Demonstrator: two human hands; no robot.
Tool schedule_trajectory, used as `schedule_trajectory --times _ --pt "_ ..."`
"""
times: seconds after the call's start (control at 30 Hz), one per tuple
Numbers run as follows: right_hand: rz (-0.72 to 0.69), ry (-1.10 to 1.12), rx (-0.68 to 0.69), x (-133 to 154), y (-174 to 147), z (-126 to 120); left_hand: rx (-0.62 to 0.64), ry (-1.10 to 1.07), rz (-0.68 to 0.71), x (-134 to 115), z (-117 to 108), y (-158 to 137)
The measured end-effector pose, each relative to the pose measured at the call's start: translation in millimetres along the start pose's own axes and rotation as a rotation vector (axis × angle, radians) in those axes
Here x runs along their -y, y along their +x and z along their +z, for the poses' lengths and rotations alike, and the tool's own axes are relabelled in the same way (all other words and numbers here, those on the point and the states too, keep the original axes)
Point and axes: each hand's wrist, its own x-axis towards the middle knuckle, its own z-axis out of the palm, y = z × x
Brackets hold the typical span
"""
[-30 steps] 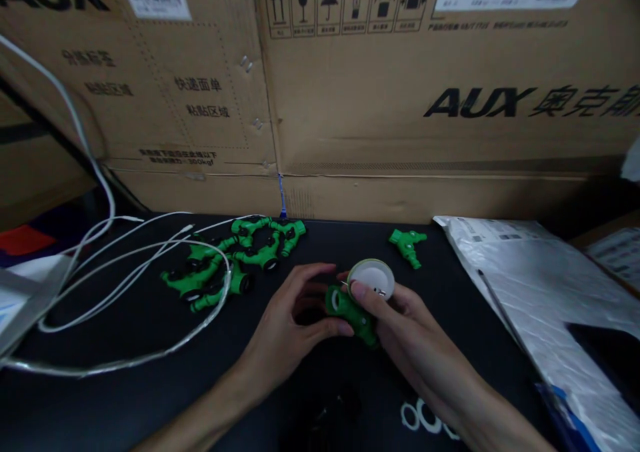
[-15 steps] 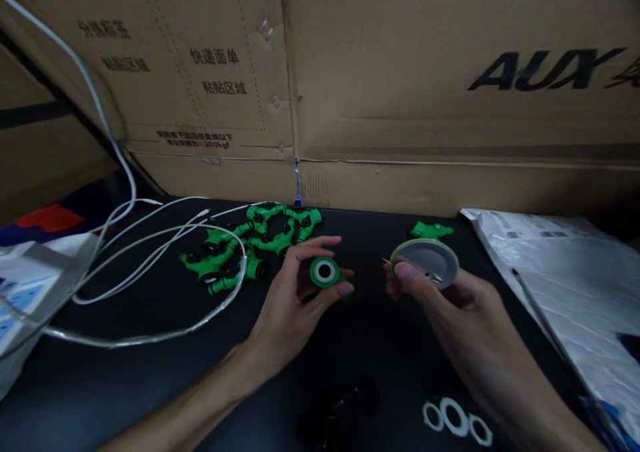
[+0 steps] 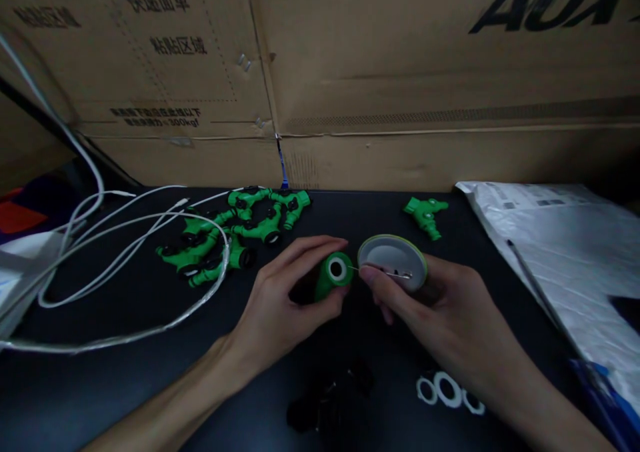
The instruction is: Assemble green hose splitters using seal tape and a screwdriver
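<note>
while left fingers [image 3: 310, 247] clasp a green connector [image 3: 325, 285] between them, right fingers [image 3: 393, 293] pinching a badge [image 3: 384, 252]

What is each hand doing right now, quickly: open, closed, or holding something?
Left hand: closed around a green fitting.
Right hand: closed, holding a round pin-backed badge between its fingers.

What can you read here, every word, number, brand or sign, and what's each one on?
"AUX": large, on the carton, upper right.
"快递面单": carton, upper left.
"粘贴区域": just below that; farther left, a blurred line looks the same.
"300kgf": carton, ending the small print lower left; the rest is too blurred.
White package: marks too small to read.
</note>
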Motion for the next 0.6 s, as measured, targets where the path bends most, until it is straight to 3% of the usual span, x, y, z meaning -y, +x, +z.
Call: schedule_trajectory --times 0.1,0.27,0.6 --pt "-0.066 -0.059 -0.010 -0.5 -1.6 0.1 -0.008 0.013 0.024 -0.6 1.9 -1.3" --pt "-0.119 -0.188 -0.004 -4.3 -6.1 -2.3 -0.029 -0.124 -0.063 2.0 5.1 -6.1" --pt "-0.271 -0.332 -0.064 -7.3 -6.6 -0.6 -0.059 0.011 0.121 1.4 0.2 -3.5"
